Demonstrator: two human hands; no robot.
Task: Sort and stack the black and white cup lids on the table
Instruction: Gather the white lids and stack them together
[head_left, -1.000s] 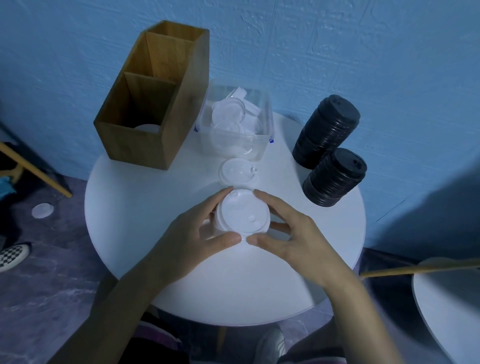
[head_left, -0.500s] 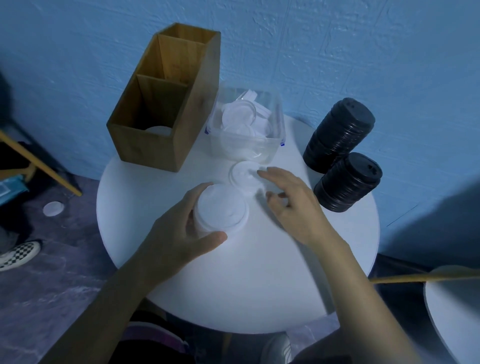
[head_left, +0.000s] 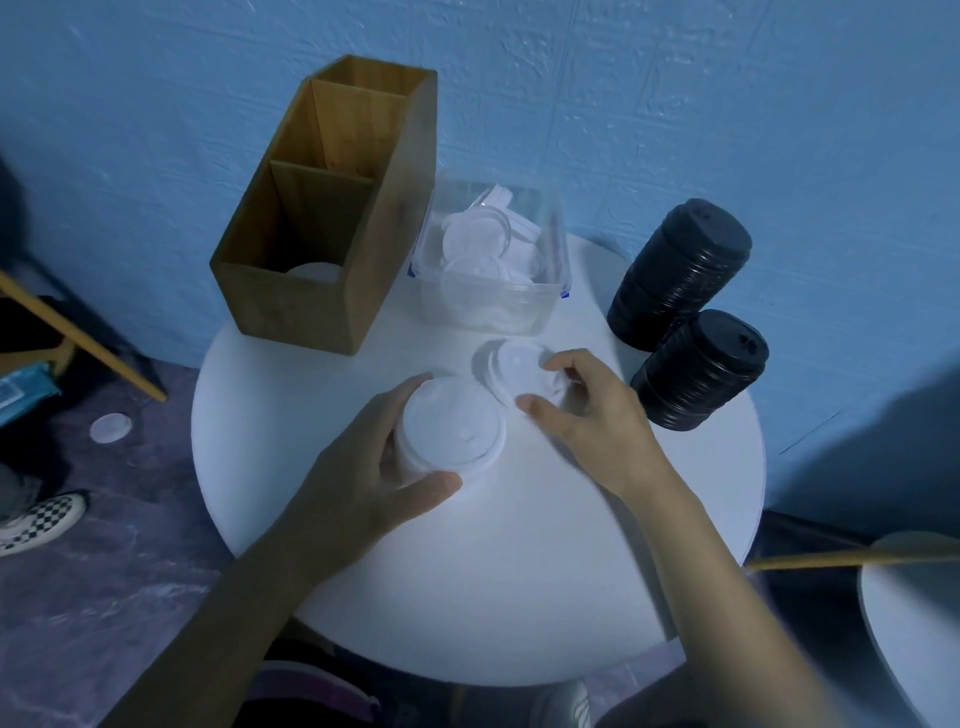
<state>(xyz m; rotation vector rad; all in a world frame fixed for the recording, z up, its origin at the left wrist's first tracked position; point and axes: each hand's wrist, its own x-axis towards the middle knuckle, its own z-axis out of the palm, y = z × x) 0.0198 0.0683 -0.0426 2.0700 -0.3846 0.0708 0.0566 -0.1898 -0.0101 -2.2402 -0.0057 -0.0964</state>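
My left hand (head_left: 363, 467) wraps around a short stack of white lids (head_left: 449, 428) near the middle of the round white table (head_left: 675, 519). Just behind that stack lies a single white lid (head_left: 511, 369), tilted up at one edge, with my right hand (head_left: 587, 410) closed on its near rim between thumb and fingers. Two leaning stacks of black lids stand at the right: one at the back (head_left: 680, 270), one nearer (head_left: 701, 369). A clear plastic tub (head_left: 493, 306) behind holds several loose white lids.
A wooden two-compartment box (head_left: 322, 218) stands at the back left, with a white lid (head_left: 311, 270) at the bottom of its near compartment. Another white lid (head_left: 110, 427) lies on the floor at left. A second table's edge (head_left: 909, 623) shows at lower right.
Both hands held the white stack a second ago. My right hand let go, reached back to the single lid and now pinches it; my left hand keeps the stack.
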